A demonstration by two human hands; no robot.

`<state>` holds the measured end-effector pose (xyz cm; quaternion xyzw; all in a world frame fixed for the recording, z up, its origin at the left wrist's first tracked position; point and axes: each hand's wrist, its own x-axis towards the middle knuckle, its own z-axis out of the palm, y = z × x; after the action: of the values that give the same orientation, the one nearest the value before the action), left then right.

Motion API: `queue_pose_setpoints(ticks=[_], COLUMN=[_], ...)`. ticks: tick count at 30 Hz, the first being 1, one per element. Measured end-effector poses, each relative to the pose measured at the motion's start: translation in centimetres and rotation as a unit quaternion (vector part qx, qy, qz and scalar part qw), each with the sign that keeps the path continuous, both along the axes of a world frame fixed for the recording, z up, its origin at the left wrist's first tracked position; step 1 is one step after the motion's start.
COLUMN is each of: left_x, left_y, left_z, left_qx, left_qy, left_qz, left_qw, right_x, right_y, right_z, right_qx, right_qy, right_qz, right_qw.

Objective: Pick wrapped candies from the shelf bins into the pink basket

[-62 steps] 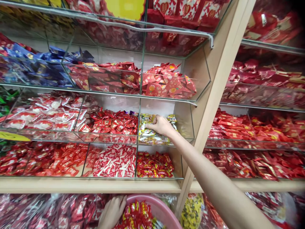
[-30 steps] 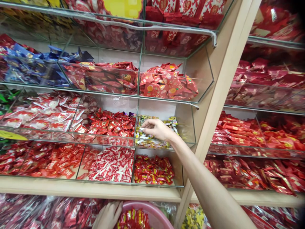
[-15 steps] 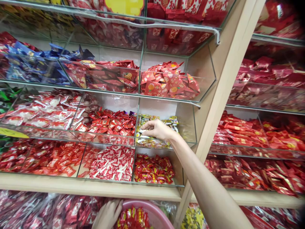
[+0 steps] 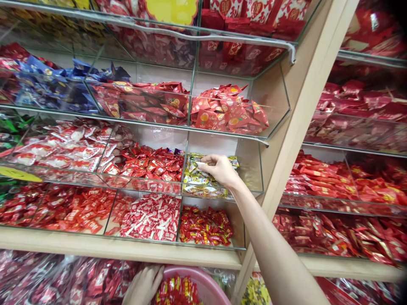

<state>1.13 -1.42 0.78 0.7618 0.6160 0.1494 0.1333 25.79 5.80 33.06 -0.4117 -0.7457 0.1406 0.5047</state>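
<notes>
My right hand reaches into a clear bin of yellow-and-white wrapped candies. Its thumb and forefinger pinch a small white-ended candy just above the pile. At the bottom, my left hand rests with its fingers over the left rim of a pink basin; the thumb is hidden. Red-and-yellow wrapped candies lie in the basin.
Glass-fronted shelves hold red candies left of my right hand and orange-printed red packets above it. A wooden upright stands right of the bin. Below are red-and-yellow candies.
My right hand has risen slightly and moved a little to the right, with the white-ended candy now showing at its fingertips. My left hand has stayed at the basin.
</notes>
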Motion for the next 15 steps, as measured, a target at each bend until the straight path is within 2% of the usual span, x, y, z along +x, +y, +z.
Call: queue_pose_setpoints(ticks=[3, 8, 12, 15], left_x=[0.0, -0.1, -0.3, -0.3], left_y=[0.0, 0.1, 0.2, 0.2], left_z=[-0.1, -0.6, -1.1, -1.1], left_qx=[0.002, 0.004, 0.016, 0.015], left_qy=[-0.005, 0.009, 0.008, 0.008], left_qz=[-0.002, 0.004, 0.000, 0.004], left_qw=[1.000, 1.000, 1.000, 1.000], right_x=[0.1, 0.2, 0.4, 0.4], right_y=[0.1, 0.0, 0.1, 0.1], right_z=[-0.1, -0.1, -0.2, -0.2], right_qx=[-0.011, -0.025, -0.007, -0.015], right_qy=[-0.019, 0.021, 0.038, -0.004], right_qz=[-0.026, 0.011, -0.049, -0.082], right_qw=[0.999, 0.999, 0.998, 0.997])
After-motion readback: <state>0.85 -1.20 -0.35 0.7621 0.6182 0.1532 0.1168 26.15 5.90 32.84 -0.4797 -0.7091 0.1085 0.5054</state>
